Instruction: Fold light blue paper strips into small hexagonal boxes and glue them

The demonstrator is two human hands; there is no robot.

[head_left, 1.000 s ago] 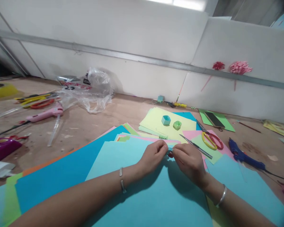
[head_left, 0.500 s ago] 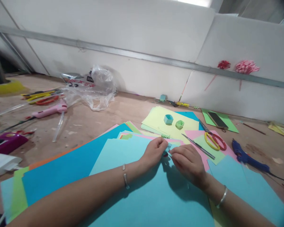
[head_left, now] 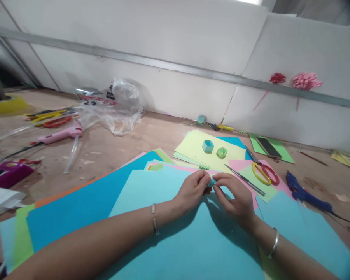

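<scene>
table (head_left: pixel 151 140) strewn with paper sheets (head_left: pixel 151 194); left hand (head_left: pixel 192 190) and right hand (head_left: pixel 236 196) meet above the top sheet, fingertips of both pinched on a small blue strip (head_left: pixel 211 181). an uneven pinch could skew its fold or tear it.

Soft light is coming from overhead, glaring at the top edge. You're seeing edges bending and corners blurring, darkening.
</scene>
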